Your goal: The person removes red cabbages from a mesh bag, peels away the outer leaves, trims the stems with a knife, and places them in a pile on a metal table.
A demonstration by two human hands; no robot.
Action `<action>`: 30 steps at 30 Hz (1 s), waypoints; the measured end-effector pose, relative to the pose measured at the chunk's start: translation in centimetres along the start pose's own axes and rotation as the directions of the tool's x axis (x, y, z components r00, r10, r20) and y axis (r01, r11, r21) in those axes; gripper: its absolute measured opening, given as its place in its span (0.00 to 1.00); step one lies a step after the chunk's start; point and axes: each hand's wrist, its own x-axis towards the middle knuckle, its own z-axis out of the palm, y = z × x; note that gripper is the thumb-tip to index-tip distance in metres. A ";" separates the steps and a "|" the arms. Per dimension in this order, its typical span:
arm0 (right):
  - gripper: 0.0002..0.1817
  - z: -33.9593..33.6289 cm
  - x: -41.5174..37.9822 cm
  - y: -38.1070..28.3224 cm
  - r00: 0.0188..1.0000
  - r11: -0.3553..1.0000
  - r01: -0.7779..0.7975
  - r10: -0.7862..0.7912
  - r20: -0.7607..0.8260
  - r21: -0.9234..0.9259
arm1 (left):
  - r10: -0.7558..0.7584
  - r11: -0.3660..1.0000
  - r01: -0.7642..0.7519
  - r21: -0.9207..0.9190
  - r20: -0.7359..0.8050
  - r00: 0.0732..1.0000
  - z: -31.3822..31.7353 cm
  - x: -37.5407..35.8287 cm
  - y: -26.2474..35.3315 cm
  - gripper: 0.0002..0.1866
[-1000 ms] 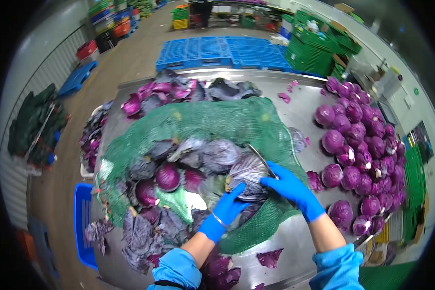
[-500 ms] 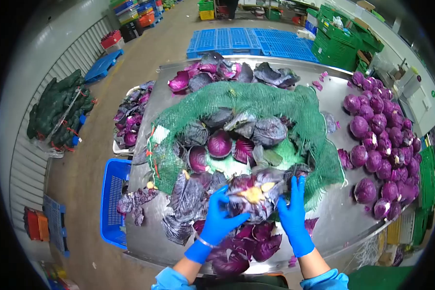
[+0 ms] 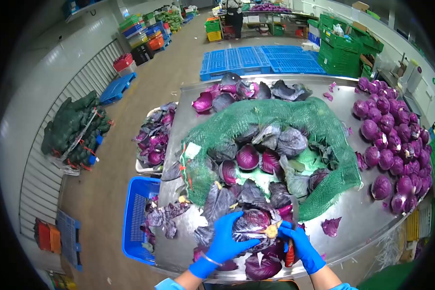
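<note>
My left hand (image 3: 227, 244), in a blue glove, is wrapped round the left side of a red cabbage (image 3: 253, 220). The cabbage lies tilted, its pale cut stem (image 3: 271, 231) facing right. My right hand (image 3: 302, 246), also gloved, grips a knife by its red handle (image 3: 289, 255); the greyish blade shows beside the stem, partly hidden. Loose purple leaves (image 3: 263, 267) lie beneath the cabbage. Just beyond, a green mesh bag (image 3: 275, 110) is spread open, with several cabbages (image 3: 248, 157) and dark outer leaves inside it.
Trimmed purple cabbages (image 3: 394, 137) are heaped along the right of the steel table (image 3: 343, 232). Leaves (image 3: 227, 94) lie at the far edge. A blue basket (image 3: 141, 217) and a white bin (image 3: 150, 166) of leaves stand at left. Blue pallets (image 3: 261, 60) and a person (image 3: 234, 19) are beyond.
The cabbage has turned so its stem faces right instead of up. My right hand has taken hold of the red-handled knife. The view has shifted, showing more of the room's far end.
</note>
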 end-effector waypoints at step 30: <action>0.17 0.6 -1.9 7.7 0.960 0.498 -0.138 -0.143 -0.239 -0.856 | -0.104 0.936 0.052 0.348 0.131 0.986 8.0 -0.9 -0.6 0.51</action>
